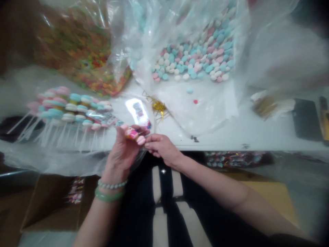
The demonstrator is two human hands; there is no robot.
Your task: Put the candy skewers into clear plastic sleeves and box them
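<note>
My left hand (122, 151) is closed round a candy stick (134, 133) of pink and orange pieces, held at the white table's front edge. A small clear wrapper bag (138, 112) with a printed label sticks up from it. My right hand (161, 148) pinches the lower end of the same stick from the right, its fingertips touching the pink bottom piece. Both wrists hover above my lap.
Finished candy sticks (69, 109) lie in a row on plastic at the left. A big bag of pastel sweets (200, 58) and a bag of orange-green sweets (84, 51) stand behind. Gold twist ties (158, 107) lie mid-table. A cardboard box (51, 202) sits below left.
</note>
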